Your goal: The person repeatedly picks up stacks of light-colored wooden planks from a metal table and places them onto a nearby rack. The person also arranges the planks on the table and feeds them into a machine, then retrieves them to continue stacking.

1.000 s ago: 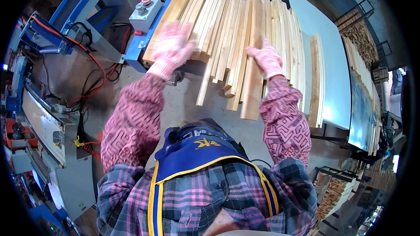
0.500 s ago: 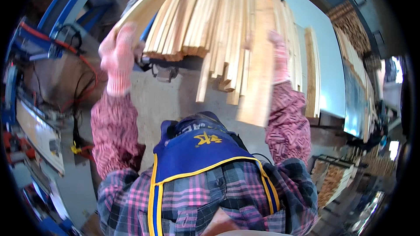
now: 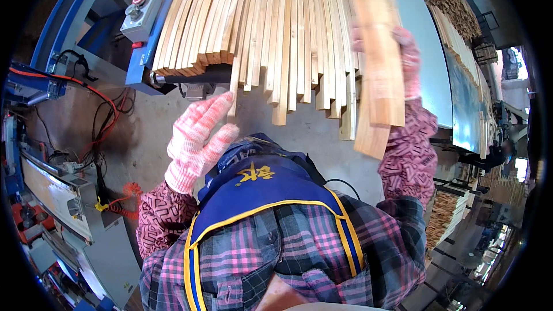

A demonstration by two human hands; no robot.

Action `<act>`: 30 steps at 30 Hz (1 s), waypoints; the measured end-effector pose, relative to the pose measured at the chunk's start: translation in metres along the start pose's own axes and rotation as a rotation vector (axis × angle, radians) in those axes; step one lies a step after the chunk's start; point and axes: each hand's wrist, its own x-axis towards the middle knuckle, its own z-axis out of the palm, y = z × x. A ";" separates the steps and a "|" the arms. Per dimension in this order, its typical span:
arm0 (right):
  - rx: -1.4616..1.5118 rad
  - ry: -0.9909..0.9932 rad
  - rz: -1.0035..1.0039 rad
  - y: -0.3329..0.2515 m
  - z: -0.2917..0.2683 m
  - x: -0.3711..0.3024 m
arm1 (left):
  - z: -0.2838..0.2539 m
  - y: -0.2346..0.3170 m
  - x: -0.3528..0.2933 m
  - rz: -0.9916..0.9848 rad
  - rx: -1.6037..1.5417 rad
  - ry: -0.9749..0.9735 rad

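Note:
My left hand (image 3: 199, 138), in a pink-and-white knit glove, is near the front of a row of pale wooden strips (image 3: 268, 40). Its fingers are stretched out and the thumb stands apart; the fingertips are at the end of one strip that juts out. My right hand (image 3: 408, 60), gloved alike, is closed around wooden boards (image 3: 385, 75) at the right of the row. Two overlapping board ends show there, blurred by motion. Fingertips show on the boards' left side; the rest of the grip is hidden behind them.
A control box (image 3: 141, 16) with a red button sits on the blue machine frame (image 3: 141, 63) at left. Red hose (image 3: 109, 121) and dark cables hang below it. A pale panel (image 3: 420, 52) lies right of the boards, with stacked timber (image 3: 455, 17) beyond.
My left hand has let go of the board it held at upper left and come down toward me. My right hand has shifted right with its wood; two board ends now show there.

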 end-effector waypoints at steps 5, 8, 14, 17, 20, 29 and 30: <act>-0.265 0.091 0.023 -0.079 -0.100 -0.004 | 0.057 0.023 -0.014 -0.357 -0.221 -0.151; -0.500 0.254 0.069 -0.094 -0.174 0.001 | 0.085 0.032 -0.013 -0.669 -0.353 -0.251; -1.504 0.599 0.016 -0.092 -0.251 0.027 | 0.113 0.020 -0.018 -0.905 0.053 -0.334; -1.694 0.669 0.193 -0.072 -0.252 0.036 | 0.135 0.008 -0.014 -0.861 -0.076 -0.245; -1.807 0.609 0.225 -0.062 -0.244 0.037 | 0.155 0.011 -0.004 -0.981 -0.771 0.030; -1.968 0.588 0.122 -0.052 -0.239 0.027 | 0.110 0.042 0.089 -0.823 -1.152 0.002; -1.971 0.569 0.164 -0.053 -0.240 0.027 | 0.110 0.039 0.090 -0.728 -1.061 -0.002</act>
